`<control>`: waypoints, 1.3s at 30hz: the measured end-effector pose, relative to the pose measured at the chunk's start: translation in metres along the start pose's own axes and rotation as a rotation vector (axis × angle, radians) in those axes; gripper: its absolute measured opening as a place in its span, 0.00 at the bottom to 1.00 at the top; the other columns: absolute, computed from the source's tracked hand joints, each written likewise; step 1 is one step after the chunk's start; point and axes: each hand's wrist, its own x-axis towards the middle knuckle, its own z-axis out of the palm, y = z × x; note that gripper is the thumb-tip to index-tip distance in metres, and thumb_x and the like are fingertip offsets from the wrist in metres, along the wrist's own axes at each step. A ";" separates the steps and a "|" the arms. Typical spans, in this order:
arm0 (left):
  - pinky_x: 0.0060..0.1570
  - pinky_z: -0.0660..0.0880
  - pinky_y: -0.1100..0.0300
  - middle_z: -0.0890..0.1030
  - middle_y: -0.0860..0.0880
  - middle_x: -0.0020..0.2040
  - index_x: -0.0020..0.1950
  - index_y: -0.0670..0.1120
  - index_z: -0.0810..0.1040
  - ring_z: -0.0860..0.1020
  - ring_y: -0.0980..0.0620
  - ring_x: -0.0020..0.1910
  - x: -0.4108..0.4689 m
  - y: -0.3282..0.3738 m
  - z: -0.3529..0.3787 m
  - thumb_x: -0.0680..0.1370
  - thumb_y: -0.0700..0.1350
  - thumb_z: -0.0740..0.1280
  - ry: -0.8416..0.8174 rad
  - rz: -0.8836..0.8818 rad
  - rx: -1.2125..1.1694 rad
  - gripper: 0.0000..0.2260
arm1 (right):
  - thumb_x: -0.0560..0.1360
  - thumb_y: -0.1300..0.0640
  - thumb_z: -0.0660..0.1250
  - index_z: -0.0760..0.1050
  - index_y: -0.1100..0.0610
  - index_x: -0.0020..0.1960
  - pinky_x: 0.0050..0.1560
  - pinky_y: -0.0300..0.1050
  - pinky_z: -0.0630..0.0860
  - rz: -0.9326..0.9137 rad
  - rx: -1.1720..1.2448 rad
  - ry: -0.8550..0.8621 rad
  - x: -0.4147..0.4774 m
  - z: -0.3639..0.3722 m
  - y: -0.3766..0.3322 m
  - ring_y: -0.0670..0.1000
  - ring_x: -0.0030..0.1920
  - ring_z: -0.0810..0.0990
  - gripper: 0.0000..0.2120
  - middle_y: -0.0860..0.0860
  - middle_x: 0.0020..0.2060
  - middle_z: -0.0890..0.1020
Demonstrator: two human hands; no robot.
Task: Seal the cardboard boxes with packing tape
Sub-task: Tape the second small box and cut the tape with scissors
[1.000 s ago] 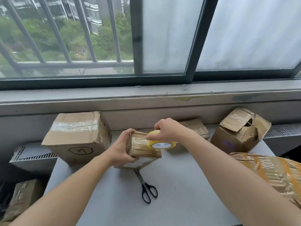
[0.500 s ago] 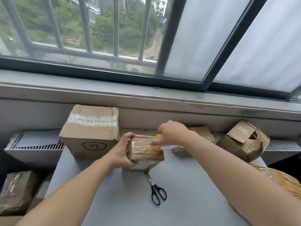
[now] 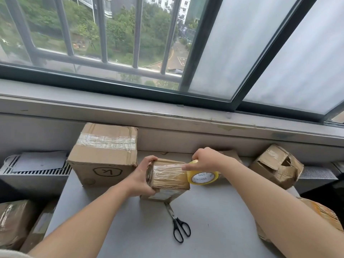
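A small cardboard box (image 3: 168, 176) lies in the middle of the grey table (image 3: 130, 229), its top covered in wrinkled clear tape. My left hand (image 3: 143, 178) grips the box's left end. My right hand (image 3: 206, 159) holds a yellow roll of packing tape (image 3: 202, 176) at the box's right edge, index finger pressed on the taped top. Black-handled scissors (image 3: 176, 223) lie just in front of the box.
A larger taped box (image 3: 104, 155) stands to the left by the wall. A crumpled box with loose flaps (image 3: 277, 165) sits at the right, another small box partly hidden behind my right hand. A tape-wrapped parcel (image 3: 323, 215) lies at right. More boxes (image 3: 14, 222) sit beside the table, lower left.
My right hand has drawn the tape roll rightward off the box top to its right edge. The camera tilted, showing more window. My left hand keeps its grip.
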 end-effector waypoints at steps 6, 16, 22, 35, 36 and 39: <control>0.62 0.78 0.59 0.73 0.53 0.64 0.68 0.69 0.61 0.74 0.59 0.66 0.023 0.016 0.004 0.62 0.40 0.82 0.045 0.049 -0.023 0.46 | 0.68 0.24 0.67 0.76 0.57 0.36 0.36 0.47 0.70 0.015 0.058 0.059 0.000 -0.026 0.024 0.51 0.37 0.79 0.34 0.50 0.31 0.79; 0.64 0.76 0.60 0.70 0.57 0.66 0.69 0.64 0.60 0.70 0.70 0.65 0.054 0.021 0.026 0.64 0.37 0.81 -0.001 0.065 -0.039 0.45 | 0.67 0.22 0.65 0.82 0.53 0.56 0.43 0.46 0.75 0.175 -0.058 0.097 -0.001 -0.008 0.071 0.52 0.46 0.78 0.37 0.46 0.40 0.77; 0.67 0.73 0.60 0.68 0.59 0.70 0.72 0.62 0.58 0.64 0.78 0.67 0.056 0.012 0.019 0.65 0.36 0.81 -0.044 0.031 -0.040 0.47 | 0.67 0.22 0.65 0.76 0.55 0.39 0.33 0.45 0.69 0.180 -0.017 0.075 0.015 0.015 0.070 0.52 0.41 0.79 0.34 0.49 0.36 0.79; 0.67 0.62 0.69 0.63 0.62 0.75 0.74 0.68 0.52 0.59 0.73 0.74 0.059 0.006 0.008 0.66 0.49 0.83 -0.140 -0.058 0.047 0.50 | 0.68 0.21 0.64 0.81 0.54 0.51 0.46 0.46 0.79 0.193 0.097 0.010 0.025 0.046 0.078 0.52 0.46 0.81 0.36 0.48 0.38 0.80; 0.69 0.60 0.67 0.62 0.64 0.75 0.76 0.67 0.51 0.58 0.72 0.74 0.057 0.007 0.006 0.68 0.52 0.82 -0.164 -0.066 0.047 0.49 | 0.69 0.22 0.64 0.79 0.53 0.47 0.42 0.45 0.77 0.192 0.105 0.009 0.024 0.047 0.079 0.50 0.43 0.80 0.34 0.47 0.36 0.78; 0.71 0.58 0.65 0.64 0.61 0.76 0.75 0.66 0.58 0.61 0.62 0.77 0.056 0.013 0.006 0.83 0.58 0.64 -0.130 -0.120 -0.088 0.23 | 0.71 0.24 0.65 0.64 0.49 0.34 0.33 0.45 0.67 0.184 0.123 0.008 0.022 0.049 0.076 0.46 0.33 0.71 0.29 0.46 0.31 0.71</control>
